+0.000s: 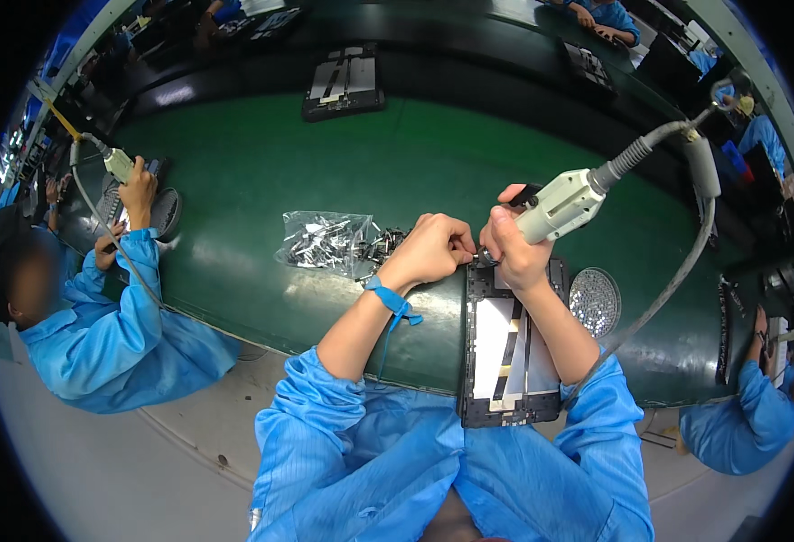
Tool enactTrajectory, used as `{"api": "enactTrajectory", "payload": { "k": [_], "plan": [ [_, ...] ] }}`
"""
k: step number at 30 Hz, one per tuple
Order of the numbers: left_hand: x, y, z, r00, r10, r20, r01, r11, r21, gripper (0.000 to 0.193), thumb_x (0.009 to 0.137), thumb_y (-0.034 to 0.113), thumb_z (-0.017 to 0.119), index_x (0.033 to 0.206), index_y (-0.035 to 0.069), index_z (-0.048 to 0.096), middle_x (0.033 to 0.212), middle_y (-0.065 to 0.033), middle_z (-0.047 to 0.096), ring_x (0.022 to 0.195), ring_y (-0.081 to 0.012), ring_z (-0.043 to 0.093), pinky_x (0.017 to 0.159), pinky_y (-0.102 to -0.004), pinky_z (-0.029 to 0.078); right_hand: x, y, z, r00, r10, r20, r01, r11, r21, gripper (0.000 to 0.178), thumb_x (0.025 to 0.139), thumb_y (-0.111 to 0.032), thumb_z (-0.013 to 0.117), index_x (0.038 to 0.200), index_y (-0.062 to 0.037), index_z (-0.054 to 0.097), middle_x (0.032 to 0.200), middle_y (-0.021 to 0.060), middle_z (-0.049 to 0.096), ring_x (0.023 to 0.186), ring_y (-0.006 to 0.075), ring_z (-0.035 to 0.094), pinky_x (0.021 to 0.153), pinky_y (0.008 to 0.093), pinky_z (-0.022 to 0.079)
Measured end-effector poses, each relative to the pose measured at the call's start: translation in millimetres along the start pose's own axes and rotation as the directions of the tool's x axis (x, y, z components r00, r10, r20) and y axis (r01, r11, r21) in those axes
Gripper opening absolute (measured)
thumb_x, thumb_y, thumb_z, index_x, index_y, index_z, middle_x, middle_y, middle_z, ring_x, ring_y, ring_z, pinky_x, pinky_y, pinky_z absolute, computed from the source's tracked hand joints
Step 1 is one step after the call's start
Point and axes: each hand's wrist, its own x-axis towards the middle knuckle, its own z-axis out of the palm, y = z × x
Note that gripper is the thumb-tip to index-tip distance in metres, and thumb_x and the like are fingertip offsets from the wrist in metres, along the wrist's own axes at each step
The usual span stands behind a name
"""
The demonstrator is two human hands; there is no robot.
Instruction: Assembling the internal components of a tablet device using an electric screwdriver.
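Note:
My right hand (516, 248) is wrapped round a pale electric screwdriver (561, 206), whose lower end comes down at the far left corner of an opened tablet (496, 343). The tablet has a black frame with silver and dark parts inside, and its near end juts past the table edge. Beside that same corner my left hand (430, 247) is closed, its thumb and fingers pinched together; whatever is between them is too small to make out. A blue wrist strap (392, 300) is round my left wrist. Small dark metal parts (384, 244) lie just left of this hand.
A clear bag of small metal pieces (325, 244) lies to the left on the green table (252, 163). Right of the tablet stands a round dish of screws (595, 303). The screwdriver's cable (677, 280) loops down at right. Another tablet (345, 83) lies far back. Co-workers sit at both sides.

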Motion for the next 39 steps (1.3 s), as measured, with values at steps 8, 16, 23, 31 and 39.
{"api": "enactTrajectory", "payload": {
  "k": [8, 16, 23, 31, 39],
  "plan": [
    [2.6, -4.8, -2.8, 1.000, -0.029, -0.003, 0.028, 0.998, -0.053, 0.007, 0.066, -0.006, 0.067, 0.072, -0.004, 0.067, 0.065, -0.0149, 0.066, 0.062, -0.0200, 0.065, 0.059, -0.0307, 0.050, -2.5, 7.6, 0.7, 1.000, 0.007, 0.011, -0.006, 1.000, -0.027, 0.021, 0.087, 0.004, 0.053, 0.106, 0.0001, 0.044, 0.064, 0.0016, 0.047, 0.043, 0.0066, 0.040, 0.041, 0.0221, 0.034],
    [2.5, -4.3, -1.7, 0.999, -0.031, -0.016, 0.030, 0.999, -0.042, 0.006, 0.064, -0.007, 0.066, 0.069, -0.004, 0.066, 0.064, -0.0162, 0.065, 0.062, -0.0228, 0.066, 0.059, -0.0326, 0.050, -4.3, 15.7, 0.1, 1.000, 0.023, -0.004, -0.023, 0.999, -0.045, 0.021, 0.086, 0.007, 0.050, 0.104, 0.0004, 0.043, 0.065, 0.0016, 0.046, 0.043, 0.0063, 0.041, 0.041, 0.0214, 0.033],
    [4.4, -6.7, -1.2, 1.000, -0.020, -0.024, 0.019, 0.999, -0.032, 0.006, 0.064, -0.006, 0.064, 0.069, -0.004, 0.066, 0.064, -0.0174, 0.065, 0.062, -0.0255, 0.066, 0.059, -0.0336, 0.050, -3.3, 14.3, -0.8, 1.000, 0.016, 0.019, -0.014, 0.997, -0.071, 0.021, 0.086, 0.007, 0.050, 0.105, 0.0007, 0.044, 0.063, 0.0008, 0.046, 0.043, 0.0062, 0.042, 0.041, 0.0217, 0.033],
    [2.5, -3.0, -3.2, 0.999, -0.043, -0.024, 0.043, 0.999, -0.023, 0.006, 0.064, -0.006, 0.064, 0.069, -0.004, 0.067, 0.064, -0.0175, 0.065, 0.062, -0.0251, 0.066, 0.059, -0.0335, 0.050, -3.1, 12.8, 0.3, 0.999, 0.024, 0.031, -0.022, 0.998, -0.065, 0.020, 0.087, 0.006, 0.050, 0.105, 0.0012, 0.044, 0.063, 0.0010, 0.046, 0.043, 0.0062, 0.042, 0.041, 0.0218, 0.033],
    [4.7, -11.2, 1.0, 0.999, 0.000, -0.037, -0.002, 0.998, -0.062, 0.006, 0.063, -0.005, 0.062, 0.068, -0.004, 0.066, 0.063, -0.0172, 0.064, 0.062, -0.0253, 0.065, 0.058, -0.0329, 0.050, -3.0, 14.8, -0.1, 0.998, 0.039, 0.046, -0.035, 0.995, -0.095, 0.022, 0.085, 0.008, 0.050, 0.105, 0.0011, 0.044, 0.065, 0.0005, 0.047, 0.043, 0.0056, 0.041, 0.041, 0.0215, 0.033]
  ]
}}
